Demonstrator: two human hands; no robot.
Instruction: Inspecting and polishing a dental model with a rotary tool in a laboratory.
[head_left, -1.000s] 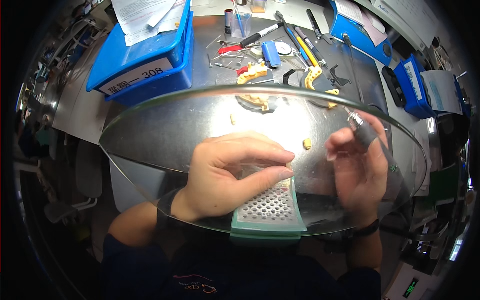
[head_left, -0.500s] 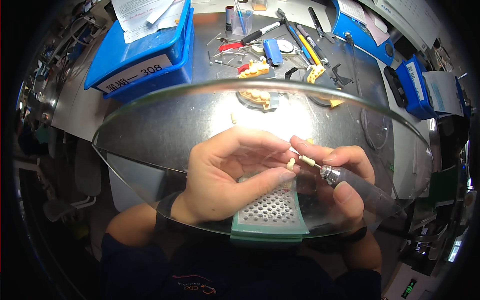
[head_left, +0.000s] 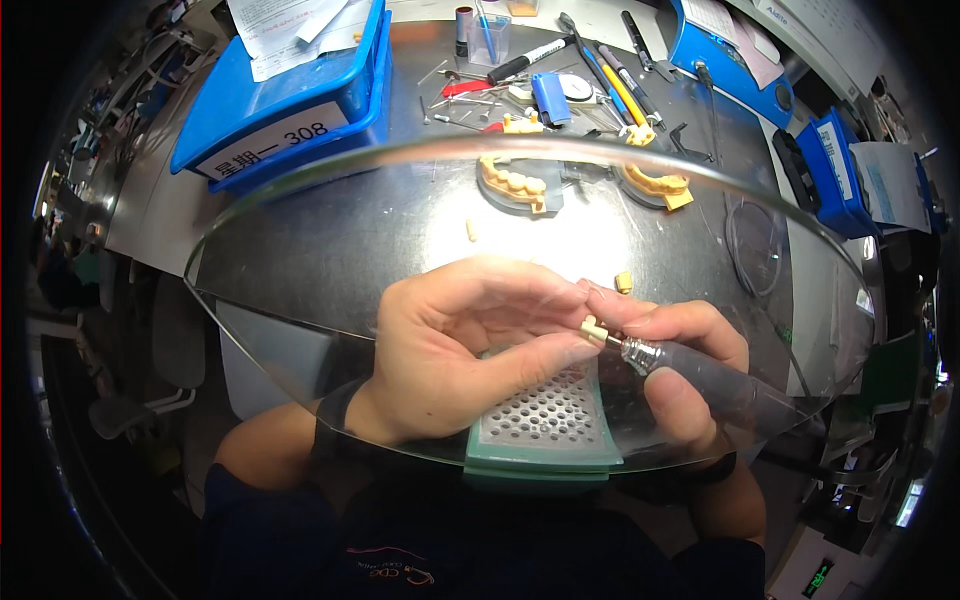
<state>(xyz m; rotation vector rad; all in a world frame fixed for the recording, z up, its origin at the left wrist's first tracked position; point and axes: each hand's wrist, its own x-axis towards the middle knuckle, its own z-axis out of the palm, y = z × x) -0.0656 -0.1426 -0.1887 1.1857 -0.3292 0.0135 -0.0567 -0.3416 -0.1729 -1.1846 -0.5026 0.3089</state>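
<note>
My left hand (head_left: pixel 440 345) pinches a small cream tooth crown (head_left: pixel 588 324) between thumb and fingertips. My right hand (head_left: pixel 700 322) is closed around a rotary handpiece (head_left: pixel 715 380) with a shiny metal collar. Its cream cylindrical bit meets the crown, and the two overlap so closely that their exact contact is hard to make out. The fingertips of both hands come together there. Beneath them lies a perforated metal grille (head_left: pixel 545 415) in a green frame. A clear curved shield (head_left: pixel 400 160) stands between my view and the hands.
Beyond the hands sit two yellow dental models (head_left: pixel 515 185) (head_left: pixel 660 187), a small yellow block (head_left: pixel 624 283) and a cream peg-like piece (head_left: pixel 472 231). Pens and burs lie behind. Blue bins (head_left: pixel 275 125) (head_left: pixel 830 180) flank the bench; a blue box (head_left: pixel 745 75) stands back right.
The handpiece has moved left, bringing its bit from just beside the crown onto it. My left hand keeps its pinch. The yellow block beyond my right fingers shows more fully.
</note>
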